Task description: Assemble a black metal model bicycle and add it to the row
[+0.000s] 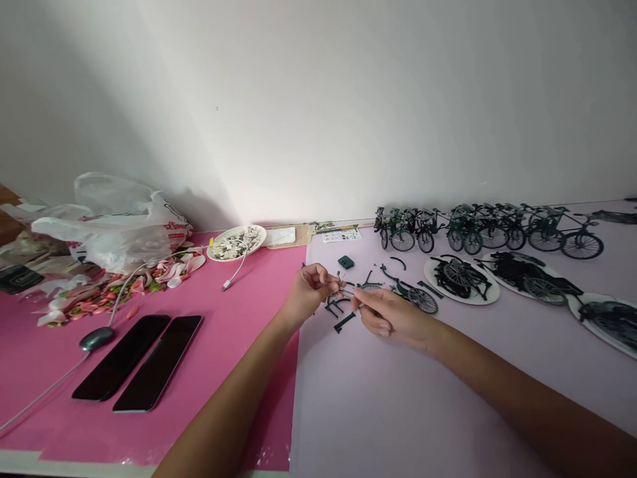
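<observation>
My left hand (314, 290) is closed in a pinch above the lilac table half. A small, thin, dark model bicycle part (341, 280) shows at its fingertips. Close beside it, my right hand (385, 312) pinches what looks like a slim grey piece (347, 292); its exact shape is too small to tell. Under and around both hands lie loose bicycle parts: a dark straight strip (344, 323), a curved mudguard (398, 263), a spoked wheel (422, 300) and a flat green bar (430, 289). Behind my hands sits a small dark green block (346, 262).
Assembled model bicycles (492, 229) line the wall at right. White plates (490, 294) of black parts stand before them. On the pink side are two phones (158, 362), a coiled cable (97, 338), a plate of small pale pieces (259, 239), plastic bags (119, 232) and artificial petals (99, 292).
</observation>
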The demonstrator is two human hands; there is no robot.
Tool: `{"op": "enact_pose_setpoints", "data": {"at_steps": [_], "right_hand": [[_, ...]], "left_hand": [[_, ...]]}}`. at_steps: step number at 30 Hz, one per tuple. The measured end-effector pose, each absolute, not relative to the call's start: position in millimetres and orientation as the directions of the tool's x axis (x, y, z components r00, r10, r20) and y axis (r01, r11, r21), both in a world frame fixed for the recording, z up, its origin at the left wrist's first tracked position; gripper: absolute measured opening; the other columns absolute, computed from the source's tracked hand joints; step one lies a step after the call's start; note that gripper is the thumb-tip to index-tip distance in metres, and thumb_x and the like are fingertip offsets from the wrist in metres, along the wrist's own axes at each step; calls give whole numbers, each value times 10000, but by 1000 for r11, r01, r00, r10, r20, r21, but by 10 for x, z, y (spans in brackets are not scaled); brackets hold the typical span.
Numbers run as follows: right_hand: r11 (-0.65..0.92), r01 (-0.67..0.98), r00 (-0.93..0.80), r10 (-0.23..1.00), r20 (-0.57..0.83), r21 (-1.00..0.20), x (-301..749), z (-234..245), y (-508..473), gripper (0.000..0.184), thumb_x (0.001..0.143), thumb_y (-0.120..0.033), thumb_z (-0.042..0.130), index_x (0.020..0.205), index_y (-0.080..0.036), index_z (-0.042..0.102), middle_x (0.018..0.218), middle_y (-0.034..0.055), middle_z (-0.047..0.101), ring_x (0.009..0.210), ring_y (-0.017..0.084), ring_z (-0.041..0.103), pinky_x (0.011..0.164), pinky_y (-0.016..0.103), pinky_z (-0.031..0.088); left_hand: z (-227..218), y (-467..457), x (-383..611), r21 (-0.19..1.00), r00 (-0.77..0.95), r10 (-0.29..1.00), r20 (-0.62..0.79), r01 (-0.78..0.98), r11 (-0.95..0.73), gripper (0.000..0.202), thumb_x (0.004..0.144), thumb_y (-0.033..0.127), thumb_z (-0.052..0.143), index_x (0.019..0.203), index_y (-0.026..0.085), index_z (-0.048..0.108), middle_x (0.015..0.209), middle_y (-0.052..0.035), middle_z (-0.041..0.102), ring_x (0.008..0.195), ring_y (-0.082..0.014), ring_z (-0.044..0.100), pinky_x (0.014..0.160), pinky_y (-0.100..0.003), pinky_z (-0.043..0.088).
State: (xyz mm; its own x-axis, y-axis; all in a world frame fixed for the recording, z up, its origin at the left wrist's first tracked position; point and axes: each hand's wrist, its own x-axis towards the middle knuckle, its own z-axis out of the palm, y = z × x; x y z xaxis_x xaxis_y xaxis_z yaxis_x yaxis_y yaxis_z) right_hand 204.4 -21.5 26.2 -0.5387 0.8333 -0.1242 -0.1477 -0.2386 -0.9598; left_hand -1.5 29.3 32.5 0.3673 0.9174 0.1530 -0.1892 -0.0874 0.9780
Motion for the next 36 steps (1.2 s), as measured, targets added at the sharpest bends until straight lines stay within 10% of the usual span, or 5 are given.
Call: {"op": "enact_pose_setpoints", "data": {"at_steps": [7, 12, 20, 27, 36], "right_hand": [[189, 321, -319, 944, 82, -928, 2043, 210, -218, 446, 1046, -558, 457, 908, -192, 672, 502, -52, 452, 449, 120, 380, 492, 263, 306], [628, 656, -351, 745, 567, -419, 2089, 29, -151, 373, 1102, -396, 430, 986, -206, 729, 736, 45, 694, 616, 160, 600, 577, 279, 389], [726, 687, -489, 496, 718, -34, 2150, 78, -121, 240, 1101, -232, 488, 1142, -192, 720, 723, 25, 701, 653, 141, 634, 591, 252, 428], [692, 531, -430, 717, 549, -489, 2081, 65, -194, 447, 1126, -413, 360, 879, -197, 664, 547, -18, 585, 473, 124, 522, 536, 259, 415], [-110, -54, -452, 889, -74, -992, 1968, 268, -299, 536, 973, -700, 533, 780, -204, 593, 400, -74, 411, 422, 130, 435, 498, 269, 346]], "left_hand": [[333, 272, -14, 984, 380, 924, 46, -177, 24, 598, 638, 456, 955, 776, 198, 433, 891, -62, 764, 644, -114, 669, 535, -208, 351], [347, 268, -23, 967, 412, 908, -73, -195, 166, 630, 598, 443, 982, 805, 198, 439, 890, -53, 736, 672, -110, 669, 548, -201, 333], [338, 267, -31, 953, 441, 889, -123, -197, 230, 610, 555, 357, 994, 792, 196, 455, 808, -22, 698, 659, -121, 675, 530, -190, 332], [306, 262, 11, 955, 389, 918, 81, -295, 41, 526, 531, 238, 982, 681, 185, 481, 633, 19, 643, 735, -159, 689, 679, -242, 515], [318, 269, 2, 965, 357, 907, 222, -211, -154, 437, 626, 219, 922, 591, 176, 489, 608, 6, 630, 724, -171, 702, 690, -273, 552]]}}
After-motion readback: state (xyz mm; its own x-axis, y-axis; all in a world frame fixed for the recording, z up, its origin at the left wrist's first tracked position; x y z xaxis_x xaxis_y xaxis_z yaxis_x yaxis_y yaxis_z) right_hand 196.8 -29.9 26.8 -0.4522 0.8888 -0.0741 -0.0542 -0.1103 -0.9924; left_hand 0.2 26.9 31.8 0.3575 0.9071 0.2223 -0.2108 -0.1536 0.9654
